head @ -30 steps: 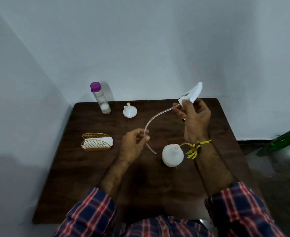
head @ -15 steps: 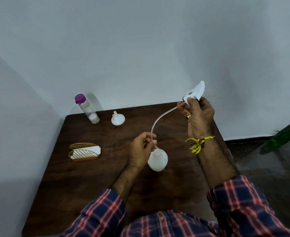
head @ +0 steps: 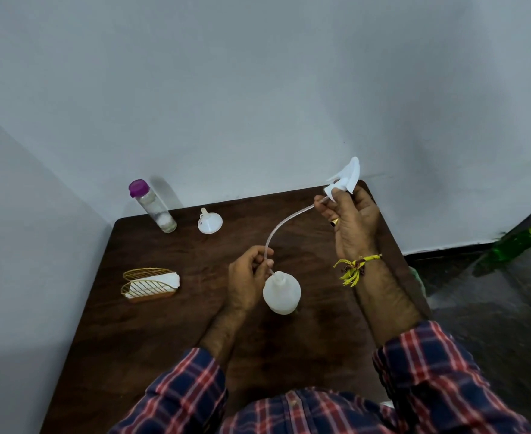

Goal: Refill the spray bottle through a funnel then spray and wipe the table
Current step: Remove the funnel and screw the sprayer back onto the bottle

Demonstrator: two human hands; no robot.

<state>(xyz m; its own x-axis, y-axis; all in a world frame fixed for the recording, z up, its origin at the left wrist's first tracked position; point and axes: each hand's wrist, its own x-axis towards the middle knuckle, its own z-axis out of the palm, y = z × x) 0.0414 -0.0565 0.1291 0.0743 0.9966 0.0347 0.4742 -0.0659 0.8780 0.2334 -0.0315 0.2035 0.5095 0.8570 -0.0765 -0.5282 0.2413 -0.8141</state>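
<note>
Head view: the spray bottle point(head: 281, 292) stands upright near the middle of the table point(head: 151, 339), open at the neck, with its spray head point(head: 345, 178) removed and held above the far right corner. The right hand point(head: 353, 225) is curled round the base of the spray head, with thumb and fingers clamped on the collar where the tube point(head: 286, 225) leaves it. The left hand point(head: 247, 281) pinches the lower part of the tube just above the bottle neck, and the tube tip sits at or in the opening; how far it has entered cannot be told. The hands are well apart, joined only by the tube. The tube arcs freely between them, so it is judged thin, soft and springy; it should be held close to its free end to steer it, as a grip higher up would let the tip wander. The bottle looks like light, thin-walled plastic and, with no hand on it, is likely to tip or slide under a sideways push; its body should be steadied before the head is screwed down. The spray head is rigid and is best gripped at the collar, clear of the trigger. At the far edge stand a funnel point(head: 209, 221) and a purple-capped bottle point(head: 153, 205); a wire holder point(head: 150, 283) with a white cloth sits to the left.
</note>
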